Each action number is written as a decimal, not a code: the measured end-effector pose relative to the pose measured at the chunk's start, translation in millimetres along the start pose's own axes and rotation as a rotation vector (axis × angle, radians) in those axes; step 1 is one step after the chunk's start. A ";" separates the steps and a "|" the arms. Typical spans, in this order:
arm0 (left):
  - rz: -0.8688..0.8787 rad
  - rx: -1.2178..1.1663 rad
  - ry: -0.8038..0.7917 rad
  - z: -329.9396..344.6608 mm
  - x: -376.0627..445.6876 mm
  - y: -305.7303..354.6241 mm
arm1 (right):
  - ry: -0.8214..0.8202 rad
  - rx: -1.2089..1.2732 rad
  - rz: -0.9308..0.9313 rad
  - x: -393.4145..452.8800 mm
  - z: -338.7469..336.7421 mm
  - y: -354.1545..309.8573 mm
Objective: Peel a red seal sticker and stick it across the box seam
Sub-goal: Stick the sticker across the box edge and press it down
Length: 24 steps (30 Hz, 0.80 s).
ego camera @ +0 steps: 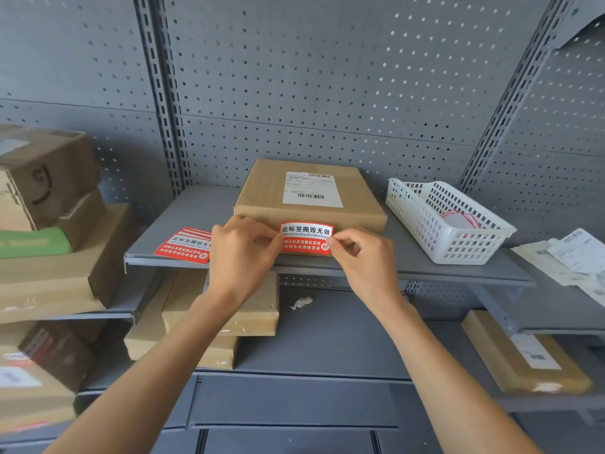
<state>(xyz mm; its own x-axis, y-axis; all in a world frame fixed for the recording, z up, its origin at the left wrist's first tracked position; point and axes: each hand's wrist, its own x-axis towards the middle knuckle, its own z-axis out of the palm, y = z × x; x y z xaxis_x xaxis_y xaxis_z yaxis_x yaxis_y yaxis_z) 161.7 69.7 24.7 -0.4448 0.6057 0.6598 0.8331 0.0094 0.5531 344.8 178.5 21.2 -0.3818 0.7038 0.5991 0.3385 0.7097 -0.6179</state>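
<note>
A flat brown cardboard box (265,191) with a white shipping label lies on the grey shelf (409,267). In front of its near side I hold a red seal sticker (306,239) with white and black print. My left hand (240,253) pinches the sticker's left edge and my right hand (363,257) pinches its right edge. The sticker hangs level, facing me, at the height of the box's front face; whether it touches the box I cannot tell. A small stack of the same red stickers (185,245) lies on the shelf to the left of my left hand.
A white slotted plastic basket (458,244) with red-edged paper stands right of the box. Stacked cardboard parcels (49,224) fill the left shelves. Loose papers (569,257) lie at far right. More boxes sit on the lower shelf. A perforated grey panel forms the back wall.
</note>
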 end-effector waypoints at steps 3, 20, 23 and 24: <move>0.005 0.043 0.022 -1.1 2.0 2.4 | 0.006 -0.004 0.004 1.2 1.9 2.2; 0.014 0.059 0.042 4.4 1.4 3.2 | 0.021 -0.032 0.016 3.8 5.6 5.9; 0.017 0.079 0.042 5.0 2.6 3.3 | 0.024 -0.042 0.038 4.1 7.2 5.7; 0.015 0.086 0.039 5.3 2.9 2.9 | 0.027 -0.048 0.044 3.9 7.9 5.3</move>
<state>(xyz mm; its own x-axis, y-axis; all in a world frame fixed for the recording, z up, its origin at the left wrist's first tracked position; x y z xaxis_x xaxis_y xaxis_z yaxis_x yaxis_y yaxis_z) 164.6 75.7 25.5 -0.4431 0.5746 0.6881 0.8643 0.0700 0.4981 338.2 184.8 16.2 -0.3424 0.7347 0.5857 0.3953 0.6782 -0.6195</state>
